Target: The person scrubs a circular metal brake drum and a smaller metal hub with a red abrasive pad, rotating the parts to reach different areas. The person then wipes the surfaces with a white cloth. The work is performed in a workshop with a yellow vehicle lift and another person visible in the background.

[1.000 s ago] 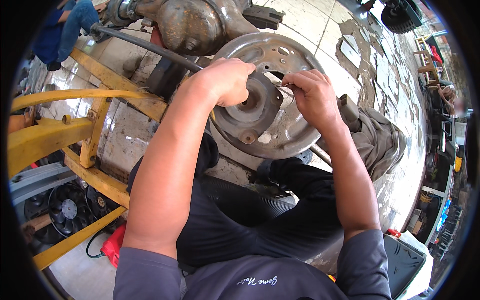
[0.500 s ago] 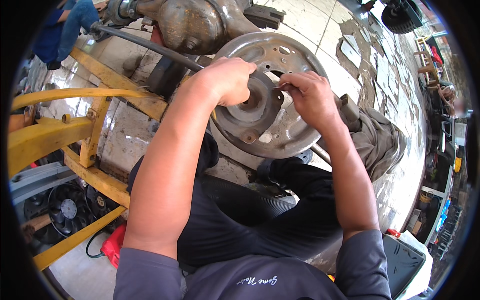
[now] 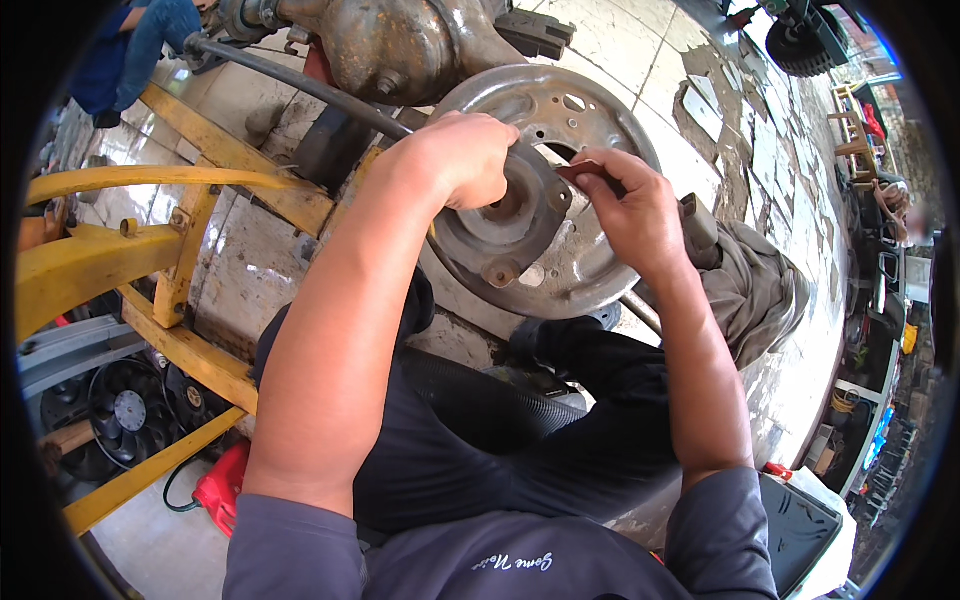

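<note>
A large round steel brake backing plate (image 3: 590,260) stands tilted in front of me, worn and greasy. Over its middle lies a smaller flanged metal plate (image 3: 535,235) with bolt holes and a round hub. My left hand (image 3: 465,160) is closed over the upper left edge of that flanged plate, its fingertips partly hidden. Between the thumb and fingers of my right hand (image 3: 630,205) is a thin reddish-brown piece (image 3: 578,170), like folded sandpaper. It is at the flanged plate's right edge, beside an opening in the backing plate. A long metal shaft (image 3: 300,88) runs up-left from behind my left hand.
A rusty axle housing (image 3: 385,45) lies beyond the plate. Yellow metal frame bars (image 3: 110,265) stand at left, above cooling fans (image 3: 130,410) and a red container (image 3: 222,485). Grey-brown cloth (image 3: 755,285) is at right, and another person's leg (image 3: 155,50) shows far left.
My right hand has shifted slightly, and more of the reddish-brown piece shows between its fingers. The left hand stays on the flanged plate.
</note>
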